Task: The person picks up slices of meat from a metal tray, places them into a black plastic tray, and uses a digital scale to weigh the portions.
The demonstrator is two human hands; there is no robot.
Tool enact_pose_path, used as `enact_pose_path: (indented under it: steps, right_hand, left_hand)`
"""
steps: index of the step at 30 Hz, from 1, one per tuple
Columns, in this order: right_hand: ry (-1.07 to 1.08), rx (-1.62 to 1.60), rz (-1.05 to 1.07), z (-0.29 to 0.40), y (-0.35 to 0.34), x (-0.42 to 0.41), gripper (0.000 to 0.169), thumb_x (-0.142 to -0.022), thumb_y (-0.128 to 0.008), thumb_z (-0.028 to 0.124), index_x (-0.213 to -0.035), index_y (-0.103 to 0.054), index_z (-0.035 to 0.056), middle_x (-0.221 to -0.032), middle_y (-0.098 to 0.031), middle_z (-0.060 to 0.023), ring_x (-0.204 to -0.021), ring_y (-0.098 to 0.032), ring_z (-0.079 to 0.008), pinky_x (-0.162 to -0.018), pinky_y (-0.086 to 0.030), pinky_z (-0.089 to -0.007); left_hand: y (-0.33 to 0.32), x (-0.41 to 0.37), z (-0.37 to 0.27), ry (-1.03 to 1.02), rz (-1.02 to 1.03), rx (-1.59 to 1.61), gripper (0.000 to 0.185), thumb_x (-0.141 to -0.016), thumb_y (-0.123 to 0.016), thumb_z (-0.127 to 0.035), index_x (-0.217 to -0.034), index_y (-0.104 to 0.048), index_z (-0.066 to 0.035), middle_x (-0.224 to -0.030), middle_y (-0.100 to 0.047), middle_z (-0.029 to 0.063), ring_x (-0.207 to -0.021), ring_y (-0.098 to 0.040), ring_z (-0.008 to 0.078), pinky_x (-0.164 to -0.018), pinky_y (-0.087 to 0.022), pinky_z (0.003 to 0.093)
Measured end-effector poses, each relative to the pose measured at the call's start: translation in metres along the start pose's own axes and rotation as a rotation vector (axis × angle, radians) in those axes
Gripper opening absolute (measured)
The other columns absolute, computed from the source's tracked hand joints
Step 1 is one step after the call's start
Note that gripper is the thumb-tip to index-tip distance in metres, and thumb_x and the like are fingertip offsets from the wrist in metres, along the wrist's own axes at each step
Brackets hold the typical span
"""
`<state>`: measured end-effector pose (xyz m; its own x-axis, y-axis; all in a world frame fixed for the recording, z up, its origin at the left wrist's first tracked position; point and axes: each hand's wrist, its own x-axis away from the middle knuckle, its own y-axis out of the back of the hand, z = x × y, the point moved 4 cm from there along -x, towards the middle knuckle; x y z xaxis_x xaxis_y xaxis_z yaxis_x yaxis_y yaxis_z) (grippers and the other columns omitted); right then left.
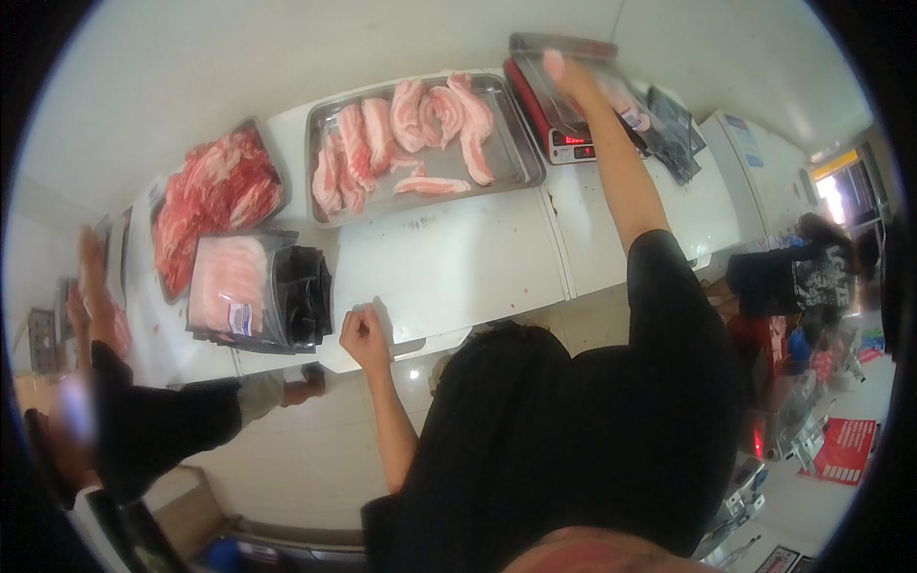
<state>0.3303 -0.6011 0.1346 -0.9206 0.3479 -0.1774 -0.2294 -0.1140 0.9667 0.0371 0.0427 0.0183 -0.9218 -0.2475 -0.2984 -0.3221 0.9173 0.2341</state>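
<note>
My left hand (pixel 365 338) is curled into a loose fist at the counter's front edge, with nothing visible in it. Blurred, my right hand (pixel 571 77) reaches over a red digital scale (pixel 571 154) with a lit display. A clear plastic bag or pan lies under that hand; whether the fingers hold anything is unclear. Strips of pork belly (pixel 408 118) lie in a metal tray (pixel 519 147) left of the scale. Left of my left hand stand clear-fronted packs of sliced meat (pixel 233 279) with black backing. Further packages (pixel 673 136) lie right of the scale.
A metal tray heaped with red meat (pixel 215 190) sits at the back left. At the far left, another person (pixel 172 408) works at the same white counter (pixel 458 251). A second person (pixel 809 268) is in the right background. A white box-like appliance (pixel 763 168) borders the counter's right end.
</note>
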Motion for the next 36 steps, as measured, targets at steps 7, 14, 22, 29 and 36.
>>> enact_pose_path:
  steps: [7,14,22,29,36]
  right_hand:
    - [0.08,-0.008,-0.282,0.012,0.004,0.018,0.049,-0.083,-0.078,0.024,-0.127,-0.066,0.0036,-0.116,-0.074,-0.0224,-0.114,-0.069,-0.0414,-0.097,-0.055,-0.0483]
    - [0.574,-0.573,0.026,0.196,0.026,0.172,0.036,-0.09,-0.067,0.01,-0.125,-0.071,0.0059,-0.109,-0.075,-0.0178,-0.101,-0.072,-0.0345,-0.092,-0.054,-0.0408]
    - [0.543,-0.367,0.371,0.26,-0.052,0.214,0.053,-0.092,-0.071,0.056,-0.107,-0.077,0.0055,-0.103,-0.075,-0.0185,-0.103,-0.071,-0.0368,-0.087,-0.056,-0.0478]
    - [0.668,-0.321,0.022,0.241,-0.079,0.202,0.034,-0.088,-0.078,0.038,-0.091,-0.075,0.0034,-0.087,-0.073,-0.0185,-0.082,-0.071,-0.0342,-0.078,-0.053,-0.0445]
    - [0.316,-0.338,0.345,0.26,-0.041,0.218,0.034,-0.091,-0.073,0.036,-0.102,-0.076,0.004,-0.093,-0.075,-0.0161,-0.096,-0.072,-0.0325,-0.098,-0.046,-0.049]
  left_hand:
    - [-0.004,0.0,0.004,0.033,-0.01,0.013,0.024,-0.097,-0.069,-0.005,-0.077,-0.061,0.006,-0.069,-0.05,0.0033,-0.064,-0.043,0.0098,-0.056,-0.035,0.027]
    - [-0.009,0.002,0.006,0.022,0.026,0.019,0.024,-0.097,-0.069,-0.007,-0.077,-0.063,0.006,-0.07,-0.051,0.0031,-0.062,-0.043,0.0097,-0.055,-0.035,0.027]
    - [-0.006,0.002,0.016,0.019,0.007,0.016,0.026,-0.097,-0.069,-0.008,-0.076,-0.063,0.005,-0.069,-0.052,0.0024,-0.062,-0.043,0.0089,-0.054,-0.033,0.0271]
    - [-0.015,0.001,0.011,-0.002,-0.006,0.03,0.022,-0.096,-0.07,-0.006,-0.078,-0.064,0.005,-0.069,-0.052,0.0018,-0.063,-0.043,0.0083,-0.054,-0.033,0.0262]
    - [-0.005,0.001,0.01,0.03,-0.016,-0.001,0.021,-0.096,-0.071,-0.006,-0.079,-0.065,0.005,-0.069,-0.052,0.0022,-0.063,-0.043,0.009,-0.054,-0.034,0.0268]
